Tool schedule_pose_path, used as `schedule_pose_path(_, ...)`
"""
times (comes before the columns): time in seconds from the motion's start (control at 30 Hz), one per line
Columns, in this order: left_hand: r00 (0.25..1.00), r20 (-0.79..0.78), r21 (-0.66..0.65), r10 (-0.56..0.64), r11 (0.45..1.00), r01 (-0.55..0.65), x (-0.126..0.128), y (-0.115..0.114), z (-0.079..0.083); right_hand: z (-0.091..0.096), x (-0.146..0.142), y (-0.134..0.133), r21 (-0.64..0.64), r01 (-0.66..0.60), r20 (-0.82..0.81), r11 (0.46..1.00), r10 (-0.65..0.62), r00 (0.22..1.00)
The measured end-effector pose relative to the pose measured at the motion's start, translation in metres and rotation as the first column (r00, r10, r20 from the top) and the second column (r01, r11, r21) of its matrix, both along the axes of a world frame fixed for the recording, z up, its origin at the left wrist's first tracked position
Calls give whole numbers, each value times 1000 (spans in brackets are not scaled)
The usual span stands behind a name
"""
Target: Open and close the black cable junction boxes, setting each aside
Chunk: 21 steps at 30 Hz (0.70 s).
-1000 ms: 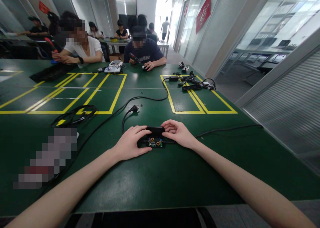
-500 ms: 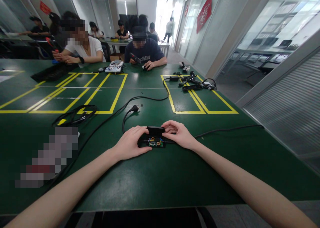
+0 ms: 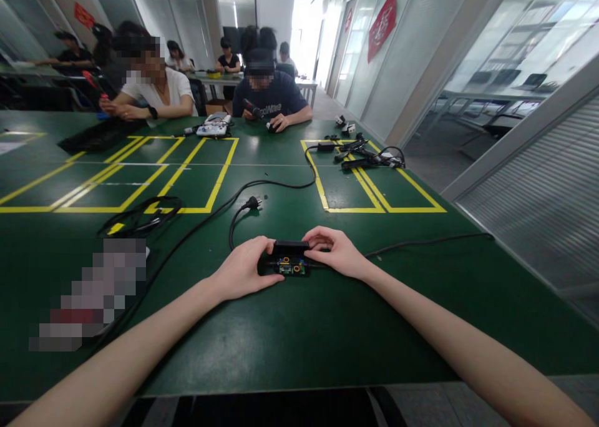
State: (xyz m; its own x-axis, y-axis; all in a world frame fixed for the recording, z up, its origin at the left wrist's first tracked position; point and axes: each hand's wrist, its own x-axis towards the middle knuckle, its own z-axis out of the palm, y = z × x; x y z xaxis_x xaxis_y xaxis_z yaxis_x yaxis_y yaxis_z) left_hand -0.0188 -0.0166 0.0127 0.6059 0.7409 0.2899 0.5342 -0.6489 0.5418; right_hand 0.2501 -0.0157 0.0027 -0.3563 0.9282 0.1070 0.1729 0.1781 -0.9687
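Note:
A small power adapter lies with its black case apart in front of me, its circuit board (image 3: 291,267) showing coils and coloured parts. The black case cover (image 3: 291,248) stands over the board's far side. My left hand (image 3: 246,268) spans the left end, fingertips on the cover and thumb along the near edge of the lower part. Between thumb and fingers of my right hand (image 3: 334,250) is the cover's right end. A black power cord with a plug (image 3: 253,203) runs in from the left, and another cable (image 3: 425,243) leads off right.
A coiled black cable (image 3: 140,218) and a blurred-out object (image 3: 96,293) lie to my left. Beyond the yellow tape lines are more adapters and cables (image 3: 362,155). Two people sit across the table, one holding a black tool (image 3: 253,107).
The cover has come slightly lower and its left end a little to the left. My left fingertips have shifted slightly with it; my right hand has barely moved.

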Motion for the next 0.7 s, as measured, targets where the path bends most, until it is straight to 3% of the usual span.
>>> schedule_pose_path(0.4, 999, 44, 9, -22, 1000, 22, -2, 1, -4, 0, 1, -1, 11, -6, -18, 1000, 6, 1000)
schedule_pose_path(0.7, 998, 59, -73, -26, 997, 30, -1, -1, 0, -2, 3, 0, 32, -54, -6, 998, 55, 998)
